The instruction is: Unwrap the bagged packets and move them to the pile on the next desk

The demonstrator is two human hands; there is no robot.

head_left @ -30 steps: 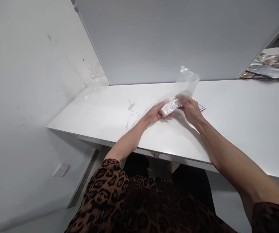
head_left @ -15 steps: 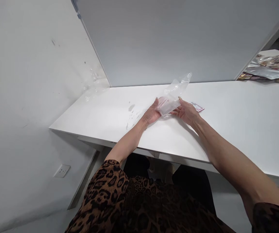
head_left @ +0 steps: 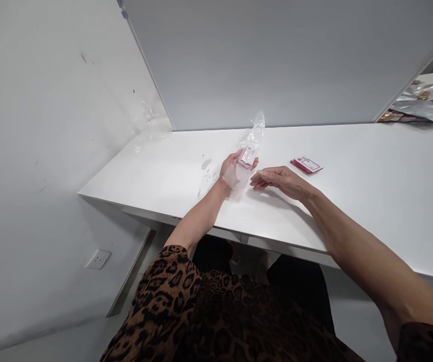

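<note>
The left hand (head_left: 231, 171) grips a clear plastic bag (head_left: 247, 151) with a small pink-and-white packet inside, its fingers closed around the lower part while the loose open top stands up toward 12 o'clock. The right hand (head_left: 279, 180) rests empty at 3 o'clock of the bag, fingers loosely extended, just above the white counter (head_left: 370, 191). One item looks bagged; a red-edged packet (head_left: 307, 165) farther right lies unbagged, and the bag's mouth appears unsealed.

Leopard-print short sleeves, bare forearms
</note>
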